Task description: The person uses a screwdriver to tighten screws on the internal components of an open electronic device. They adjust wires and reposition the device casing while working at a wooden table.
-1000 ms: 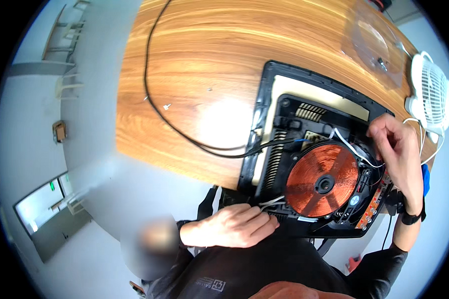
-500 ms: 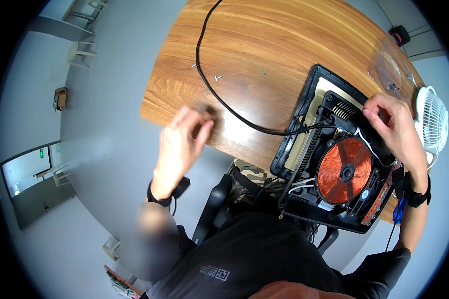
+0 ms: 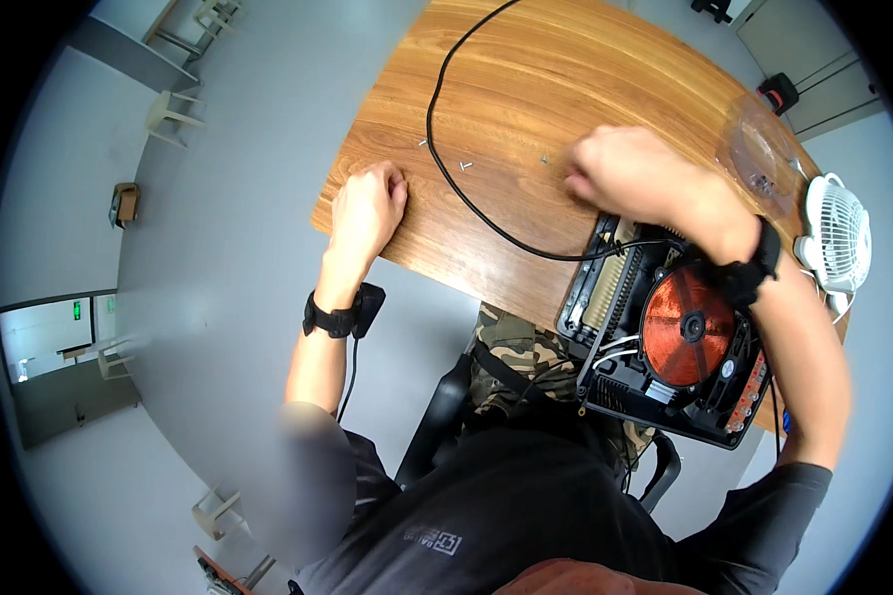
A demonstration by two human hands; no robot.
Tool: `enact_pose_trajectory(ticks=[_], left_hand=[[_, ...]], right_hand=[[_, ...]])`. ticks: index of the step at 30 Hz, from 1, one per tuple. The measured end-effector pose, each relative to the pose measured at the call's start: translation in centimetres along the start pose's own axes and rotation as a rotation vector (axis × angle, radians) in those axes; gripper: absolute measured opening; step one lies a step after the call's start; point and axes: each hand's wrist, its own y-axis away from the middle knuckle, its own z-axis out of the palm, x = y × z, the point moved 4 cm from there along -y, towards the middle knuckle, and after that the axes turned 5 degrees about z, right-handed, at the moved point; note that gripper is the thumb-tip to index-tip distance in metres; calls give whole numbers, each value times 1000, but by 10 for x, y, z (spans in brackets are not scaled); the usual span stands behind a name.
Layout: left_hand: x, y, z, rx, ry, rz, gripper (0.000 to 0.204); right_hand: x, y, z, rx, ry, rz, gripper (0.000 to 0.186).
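My left hand [image 3: 369, 203] rests closed on the table's near left edge; whatever its fingers may hold is hidden. Over the tabletop, my right hand [image 3: 627, 171] is slightly blurred, with its fingers curled together near a small screw [image 3: 544, 159]. Whether anything sits between those fingers cannot be seen. Below my right forearm lies an opened induction cooker [image 3: 620, 392] with a round copper coil [image 3: 687, 332] and white wires. My right wrist and forearm cover part of it. A black power cable [image 3: 486, 226] runs from the cooker in a curve across the table.
More small screws [image 3: 465, 166] lie inside the cable's curve and just left of it. A clear plastic tray [image 3: 761, 164] with small parts stands at the right, beside a white fan [image 3: 839, 233]. The wooden table [image 3: 566, 59] ends close to my left hand.
My right hand has moved left from the cooker's far right corner to the tabletop near the screws. My left hand has closed and come down on the table edge. The view has shifted slightly.
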Motion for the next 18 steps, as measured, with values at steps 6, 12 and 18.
enact_pose_trajectory(ticks=[6,12,18], left_hand=[[-10,0,1,62,132,16,13],[-8,-46,31,103,155,267,21],[-15,-51,46,199,107,343,6]], right_hand=[[0,6,4,36,-66,-20,23],[92,117,-28,195,-130,332,25],[202,325,-3,426,-164,760,26]])
